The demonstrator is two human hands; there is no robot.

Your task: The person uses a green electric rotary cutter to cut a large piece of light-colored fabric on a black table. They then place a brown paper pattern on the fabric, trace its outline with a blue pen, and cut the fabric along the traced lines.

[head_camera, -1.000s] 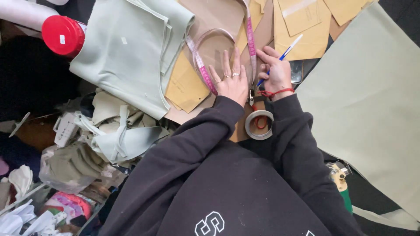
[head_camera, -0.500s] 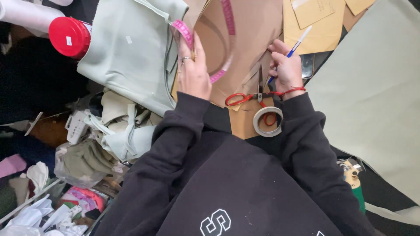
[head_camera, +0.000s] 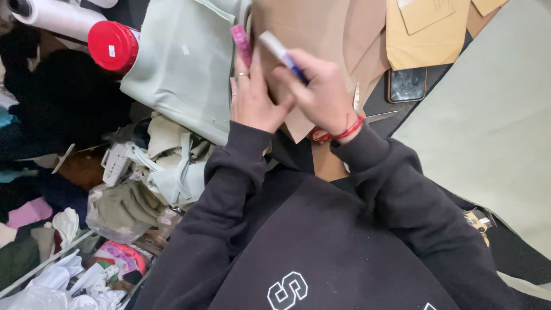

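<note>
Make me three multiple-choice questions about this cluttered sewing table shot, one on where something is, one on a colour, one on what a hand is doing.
1. Where does the black phone lie?
A. On the dark table right of the brown paper pattern
B. On the pale green fabric at left
C. In the person's lap

2. What colour is the round cap on the white roll?
A. Blue
B. Red
C. Yellow

3. What is the right hand doing?
A. Resting flat and empty
B. Holding scissors
C. Holding a blue and white pen

Answers:
1 A, the black phone lies on the dark table beside the brown paper pattern.
2 B, the round cap at the end of the white roll is red.
3 C, the right hand has its fingers closed round the blue and white pen; the left hand presses on the pattern.
</note>
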